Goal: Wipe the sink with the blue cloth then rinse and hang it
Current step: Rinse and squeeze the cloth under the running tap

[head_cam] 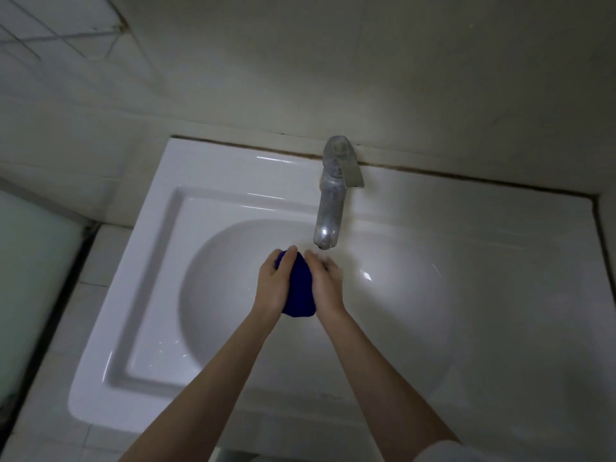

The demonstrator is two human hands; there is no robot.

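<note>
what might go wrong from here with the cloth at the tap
1. The cloth is bunched up between the left hand and right hand, so a rinse may not reach its inner folds.
2. It sits left of the tap outlet, so water might miss it and splash over the sink rim.

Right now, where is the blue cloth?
In the head view, the bunched dark blue cloth is central, between the left hand and the right hand, over the white ceramic sink, just before the grey metal tap.
</note>
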